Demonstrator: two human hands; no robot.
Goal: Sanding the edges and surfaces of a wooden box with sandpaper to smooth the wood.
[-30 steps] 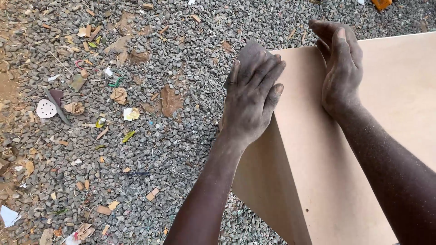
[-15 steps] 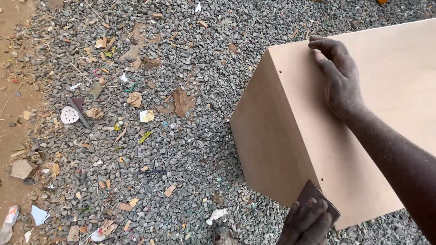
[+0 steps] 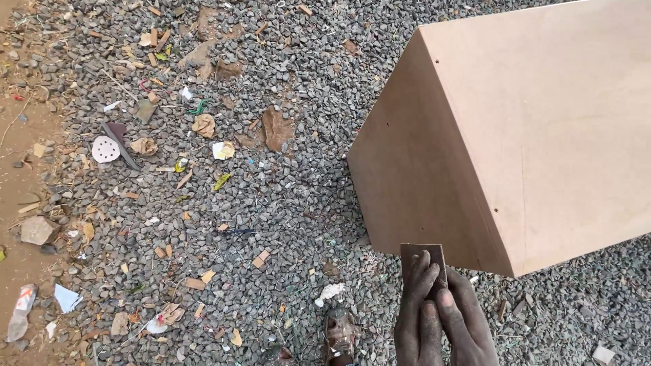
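at the bottom edge both hands meet: the left hand (image 3: pixel 417 315) and right hand (image 3: pixel 468 325) press together, fingers clamped on a small dark sandpaper piece (image 3: pixel 422 259) that sticks up past the fingertips. just beyond it stands the tan fibreboard box (image 3: pixel 515 135), its lower corner near the paper; whether they touch cannot be told. the box rests on grey gravel (image 3: pixel 285 203). farther left lies a white perforated sanding disc (image 3: pixel 105 149) among scraps.

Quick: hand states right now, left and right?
Left hand: closed, fingers over the dark sandpaper piece.
Right hand: closed, thumb on the same sandpaper piece.
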